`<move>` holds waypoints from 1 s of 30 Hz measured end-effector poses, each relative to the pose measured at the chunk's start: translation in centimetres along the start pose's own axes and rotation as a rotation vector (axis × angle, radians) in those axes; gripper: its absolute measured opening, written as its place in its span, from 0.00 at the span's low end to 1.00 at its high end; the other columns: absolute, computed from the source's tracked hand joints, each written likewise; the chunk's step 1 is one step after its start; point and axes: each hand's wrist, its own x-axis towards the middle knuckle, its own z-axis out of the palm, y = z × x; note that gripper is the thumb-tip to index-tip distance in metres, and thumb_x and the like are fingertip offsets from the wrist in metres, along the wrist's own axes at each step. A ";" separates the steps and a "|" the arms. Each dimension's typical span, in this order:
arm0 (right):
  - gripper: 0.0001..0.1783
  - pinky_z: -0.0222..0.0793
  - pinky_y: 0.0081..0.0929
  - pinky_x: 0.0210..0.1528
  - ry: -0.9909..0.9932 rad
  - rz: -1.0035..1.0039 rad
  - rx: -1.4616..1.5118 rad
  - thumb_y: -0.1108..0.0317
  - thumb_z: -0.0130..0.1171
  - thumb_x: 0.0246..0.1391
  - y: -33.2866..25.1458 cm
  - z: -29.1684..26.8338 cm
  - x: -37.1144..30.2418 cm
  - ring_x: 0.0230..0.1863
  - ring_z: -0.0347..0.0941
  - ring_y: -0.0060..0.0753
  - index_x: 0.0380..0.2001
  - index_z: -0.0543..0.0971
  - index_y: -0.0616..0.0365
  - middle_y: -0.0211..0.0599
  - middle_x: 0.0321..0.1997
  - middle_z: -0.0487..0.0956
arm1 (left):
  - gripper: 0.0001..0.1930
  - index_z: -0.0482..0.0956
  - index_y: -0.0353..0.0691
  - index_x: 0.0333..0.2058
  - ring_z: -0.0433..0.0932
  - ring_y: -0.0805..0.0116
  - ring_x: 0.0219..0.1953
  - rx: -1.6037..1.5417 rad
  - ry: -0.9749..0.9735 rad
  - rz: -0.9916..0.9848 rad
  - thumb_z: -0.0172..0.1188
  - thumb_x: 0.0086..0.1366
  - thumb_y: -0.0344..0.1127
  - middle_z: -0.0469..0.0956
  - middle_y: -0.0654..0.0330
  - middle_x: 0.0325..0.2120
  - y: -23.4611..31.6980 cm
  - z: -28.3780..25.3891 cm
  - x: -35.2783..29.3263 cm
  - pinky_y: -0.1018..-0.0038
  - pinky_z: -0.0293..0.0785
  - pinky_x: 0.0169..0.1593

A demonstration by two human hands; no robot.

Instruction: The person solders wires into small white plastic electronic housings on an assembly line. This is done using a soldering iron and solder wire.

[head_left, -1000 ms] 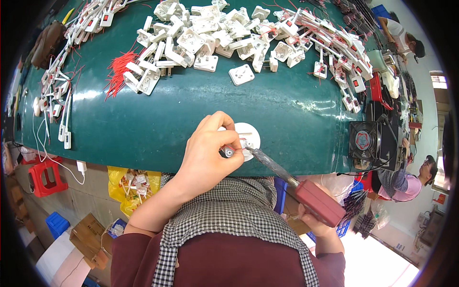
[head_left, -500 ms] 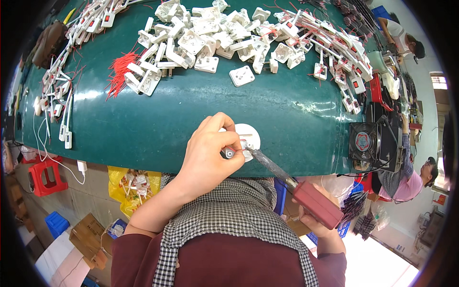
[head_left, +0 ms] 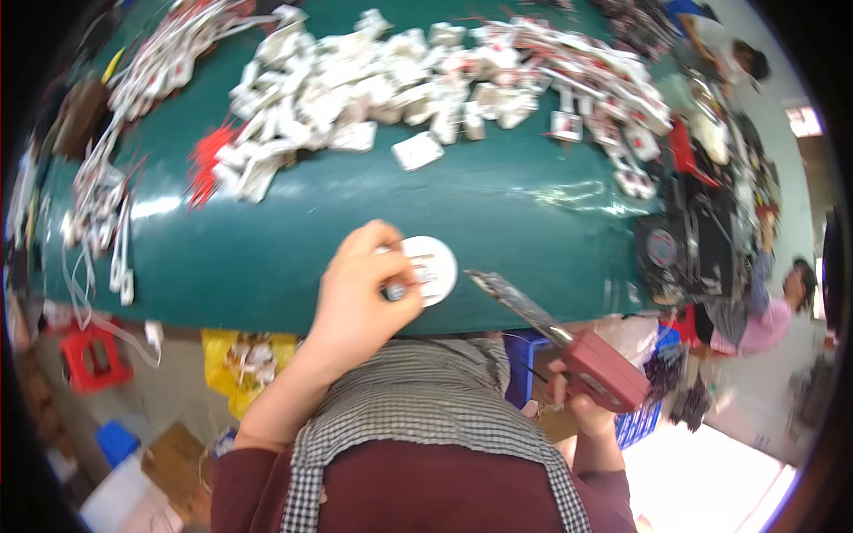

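My left hand (head_left: 360, 289) is closed in a pinch at the left side of a round white piece (head_left: 437, 282) near the table's front edge. A small grey-ended cylinder (head_left: 394, 291) shows between its thumb and fingers; the fingertips hide the rest of what they grip. My right hand (head_left: 582, 409) is wrapped round the dark red handle of a soldering gun (head_left: 609, 369). The gun's long barrel slants up to the left, and its dark tip stands apart from the round piece, to its right.
A heap of white plastic housings (head_left: 355, 84) and a red wire bundle (head_left: 211, 164) lie farther back. One housing (head_left: 418, 151) sits apart. White wired strips lie left (head_left: 111, 178) and right (head_left: 613, 98). A black fan (head_left: 662, 253) stands at right; co-workers (head_left: 755, 324) are beyond.
The soldering gun's tip has drawn back to the right, away from the round white piece. My left hand keeps its pinch beside the piece. The whole view has shifted and blurred.
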 end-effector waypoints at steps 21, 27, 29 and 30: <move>0.11 0.58 0.15 0.26 1.236 -0.695 -0.482 0.69 0.56 0.58 -0.5 -12.6 -0.4 0.23 0.61 0.13 0.41 0.78 0.62 0.25 0.26 0.73 | 0.04 0.74 0.34 0.24 0.69 0.68 0.32 0.018 0.009 0.031 0.60 0.49 0.24 0.69 0.58 0.33 0.0 0.5 -0.5 0.77 0.65 0.34; 0.17 0.58 0.14 0.22 1.028 -0.694 -0.319 0.68 0.53 0.60 -0.8 -9.6 0.9 0.21 0.62 0.16 0.48 0.68 0.66 0.40 0.41 0.77 | 0.03 0.73 0.34 0.25 0.69 0.67 0.38 -0.007 0.008 -0.007 0.59 0.51 0.25 0.69 0.58 0.34 -0.8 0.1 -0.9 0.75 0.64 0.40; 0.18 0.59 0.14 0.22 0.987 -0.704 -0.291 0.67 0.52 0.60 -0.9 -9.2 0.8 0.21 0.62 0.17 0.49 0.65 0.65 0.43 0.45 0.77 | 0.03 0.73 0.33 0.25 0.69 0.66 0.38 -0.029 0.000 -0.007 0.58 0.51 0.25 0.69 0.58 0.34 -0.7 0.1 -0.8 0.75 0.64 0.41; 0.19 0.59 0.14 0.22 0.967 -0.688 -0.247 0.68 0.52 0.61 -0.9 -8.9 0.6 0.21 0.62 0.17 0.51 0.65 0.66 0.43 0.46 0.76 | 0.03 0.73 0.33 0.25 0.69 0.66 0.39 -0.041 -0.007 -0.034 0.58 0.51 0.25 0.69 0.57 0.35 -0.7 0.2 -0.8 0.74 0.64 0.41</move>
